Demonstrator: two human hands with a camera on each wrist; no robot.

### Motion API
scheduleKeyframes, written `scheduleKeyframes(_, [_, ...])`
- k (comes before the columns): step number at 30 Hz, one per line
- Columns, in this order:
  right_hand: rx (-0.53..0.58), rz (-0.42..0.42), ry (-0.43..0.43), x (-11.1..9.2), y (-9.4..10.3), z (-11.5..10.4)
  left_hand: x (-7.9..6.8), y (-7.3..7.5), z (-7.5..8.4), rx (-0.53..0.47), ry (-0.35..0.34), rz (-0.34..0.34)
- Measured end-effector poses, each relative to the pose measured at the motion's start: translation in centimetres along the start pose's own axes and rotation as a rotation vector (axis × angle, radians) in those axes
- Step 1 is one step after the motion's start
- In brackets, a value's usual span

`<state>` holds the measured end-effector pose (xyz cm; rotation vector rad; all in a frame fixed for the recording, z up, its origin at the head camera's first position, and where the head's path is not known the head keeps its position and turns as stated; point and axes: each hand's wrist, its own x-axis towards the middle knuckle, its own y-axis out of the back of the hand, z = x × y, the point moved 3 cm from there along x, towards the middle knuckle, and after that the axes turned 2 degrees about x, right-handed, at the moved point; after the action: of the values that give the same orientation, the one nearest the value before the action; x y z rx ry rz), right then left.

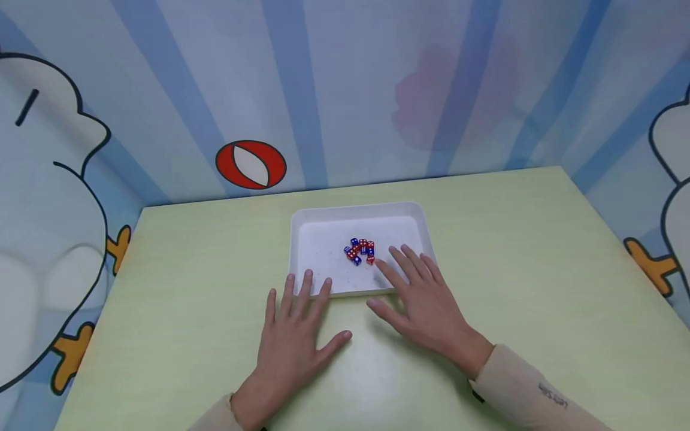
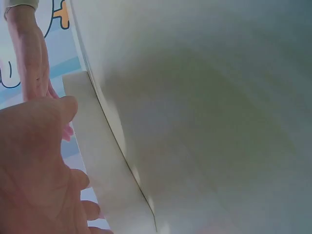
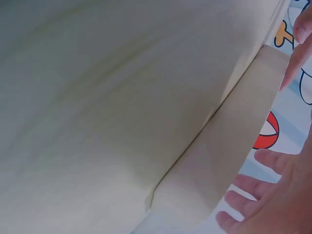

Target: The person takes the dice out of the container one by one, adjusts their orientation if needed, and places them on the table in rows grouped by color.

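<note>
A shallow white tray (image 1: 318, 239) lies on the table, with a small cluster of red and blue dice (image 1: 360, 250) near its middle. My left hand (image 1: 291, 338), palm down with fingers spread, overlaps the tray's front left corner. On the other side, my right hand (image 1: 423, 305) reaches over the front right part of the tray, its fingers straight and its index fingertip close to the nearest red die. Neither hand holds anything. In the left wrist view the tray's front wall (image 2: 109, 161) runs past the fingers; the dice are hidden there and in the right wrist view.
The pale yellow-green tabletop (image 1: 215, 263) surrounds the tray. Behind it rises a blue striped wall (image 1: 356, 108) with a printed red and white ball (image 1: 250, 164). Cartoon-printed panels (image 1: 48, 197) flank the table on both sides.
</note>
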<state>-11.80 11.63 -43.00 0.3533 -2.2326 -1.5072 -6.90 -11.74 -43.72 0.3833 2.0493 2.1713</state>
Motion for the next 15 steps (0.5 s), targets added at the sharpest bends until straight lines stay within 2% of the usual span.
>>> scheduleKeyframes(8, [0.012, 0.047, 0.04, 0.9, 0.3, 0.3, -0.6, 0.1, -0.4, -0.033, -0.028, 0.005])
scheduleKeyframes(15, [-0.042, 0.058, 0.016, 2.4, 0.4, 0.5, -0.9, 0.3, -0.6, -0.057, -0.059, 0.021])
